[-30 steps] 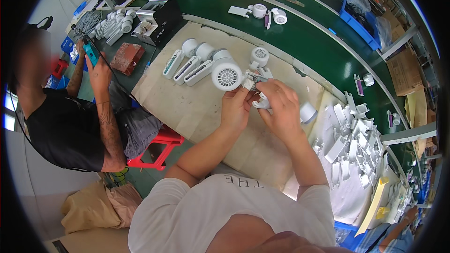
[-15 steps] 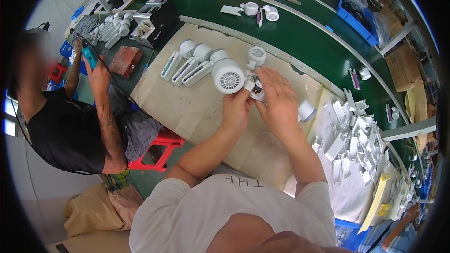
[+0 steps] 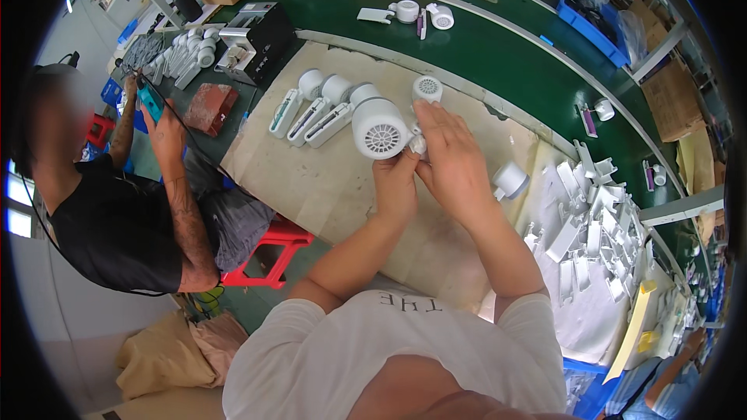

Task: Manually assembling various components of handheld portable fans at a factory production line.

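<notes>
A white hair dryer (image 3: 379,126) with a round grille is between my hands over the work mat. My left hand (image 3: 395,185) is closed with thumb and fingers pinching the dryer's hinge end, just below the grille. Fingers together, my right hand (image 3: 451,157) wraps over the handle side and hides most of it. Just beyond my right fingertips, another white dryer head (image 3: 427,88) rests with its grille up. To the left lie several similar dryers in a row, their slim handles (image 3: 307,120) pointing toward the near left.
Loose white handle shells (image 3: 591,225) are heaped on the right. A white dryer head (image 3: 510,180) lies near my right wrist. Beyond the mat runs a green conveyor (image 3: 498,54) carrying dryer parts. At left, a co-worker (image 3: 117,225) holds a teal tool beside a black machine (image 3: 255,43).
My right hand has turned and closed further over the handle side, covering the open part that showed before. My left hand keeps its pinch at the hinge.
</notes>
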Available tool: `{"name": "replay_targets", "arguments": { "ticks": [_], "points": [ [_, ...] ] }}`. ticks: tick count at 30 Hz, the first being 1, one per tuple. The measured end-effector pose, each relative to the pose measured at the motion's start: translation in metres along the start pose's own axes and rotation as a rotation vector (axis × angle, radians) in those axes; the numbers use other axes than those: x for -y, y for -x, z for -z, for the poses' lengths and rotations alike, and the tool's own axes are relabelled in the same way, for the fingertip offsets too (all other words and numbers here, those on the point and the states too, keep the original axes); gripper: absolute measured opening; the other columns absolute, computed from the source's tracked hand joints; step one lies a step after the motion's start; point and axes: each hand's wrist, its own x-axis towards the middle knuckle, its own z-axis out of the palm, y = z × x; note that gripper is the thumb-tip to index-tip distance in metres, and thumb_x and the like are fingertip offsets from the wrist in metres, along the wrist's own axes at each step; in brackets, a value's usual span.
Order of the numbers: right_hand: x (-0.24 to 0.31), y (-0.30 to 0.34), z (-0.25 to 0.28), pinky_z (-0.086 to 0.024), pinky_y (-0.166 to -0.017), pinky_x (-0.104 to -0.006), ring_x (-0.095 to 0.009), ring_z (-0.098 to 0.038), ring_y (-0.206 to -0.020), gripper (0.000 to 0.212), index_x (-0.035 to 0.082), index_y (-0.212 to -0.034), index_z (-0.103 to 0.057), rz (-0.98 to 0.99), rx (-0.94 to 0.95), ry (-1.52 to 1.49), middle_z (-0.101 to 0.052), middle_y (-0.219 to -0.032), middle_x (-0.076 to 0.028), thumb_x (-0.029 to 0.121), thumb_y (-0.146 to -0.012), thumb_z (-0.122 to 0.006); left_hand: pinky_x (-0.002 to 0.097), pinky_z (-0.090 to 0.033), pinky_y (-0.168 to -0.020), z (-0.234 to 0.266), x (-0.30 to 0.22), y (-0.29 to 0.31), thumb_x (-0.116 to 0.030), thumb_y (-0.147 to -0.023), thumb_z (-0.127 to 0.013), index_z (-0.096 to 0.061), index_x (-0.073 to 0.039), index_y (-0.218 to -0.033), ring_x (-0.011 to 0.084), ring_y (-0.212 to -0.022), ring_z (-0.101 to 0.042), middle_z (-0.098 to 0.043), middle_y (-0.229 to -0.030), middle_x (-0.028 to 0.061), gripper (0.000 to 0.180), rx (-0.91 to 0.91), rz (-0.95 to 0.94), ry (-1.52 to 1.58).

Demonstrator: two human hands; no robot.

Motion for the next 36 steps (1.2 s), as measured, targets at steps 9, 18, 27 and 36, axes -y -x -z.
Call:
{"name": "replay_targets", "arguments": {
  "ticks": [9,18,27,36],
  "points": [
    [-0.01,0.02,0.027,-0.041,-0.067,-0.0274,-0.018,-0.051,-0.074,0.034,0.0,-0.094,-0.055,-0.72,0.167,-0.825,-0.055,-0.08,-0.01,0.029,-0.078,-0.064,0.0401,-0.04,-0.095,-0.006,-0.029,-0.015,-0.014,-0.084,-0.052,-0.048,0.0,-0.114,0.0258,-0.105,-0.053,-0.055,-0.11,0.0118,0.034,0.148,0.006,0.262],
    [-0.029,0.022,-0.002,-0.033,-0.046,-0.0308,-0.02,-0.04,-0.051,0.03,0.001,-0.064,-0.049,-0.079,-0.156,-0.696,-0.041,-0.055,-0.007,0.024,-0.075,-0.064,0.0373,-0.046,-0.088,-0.019,-0.05,-0.018,-0.01,-0.083,-0.056,-0.052,0.001,-0.111,0.0256,-0.096,-0.058,-0.06,-0.101,0.0135,0.03,0.286,-0.076,0.291],
    [-0.096,-0.038,-0.014,-0.044,-0.067,-0.0272,-0.016,-0.056,-0.075,0.016,0.002,-0.086,-0.063,-0.425,0.343,-0.534,-0.06,-0.085,-0.007,0.016,-0.079,-0.061,0.0397,-0.048,-0.068,0.073,-0.069,-0.081,-0.007,-0.071,-0.059,-0.057,-0.001,-0.094,0.0327,-0.075,-0.06,-0.062,-0.083,0.0201,0.024,0.621,-0.024,-1.81],
    [-0.19,-0.169,-0.182,-0.046,-0.08,-0.0367,-0.027,-0.057,-0.094,0.03,0.017,-0.112,-0.056,-0.309,0.406,-0.008,-0.059,-0.096,-0.012,0.029,-0.084,-0.051,0.0347,-0.045,-0.072,0.042,-0.038,-0.084,-0.013,-0.066,-0.064,-0.05,-0.005,-0.109,0.0281,-0.095,-0.052,-0.055,-0.104,0.009,0.046,0.432,-0.688,-1.752]
  ]
}}
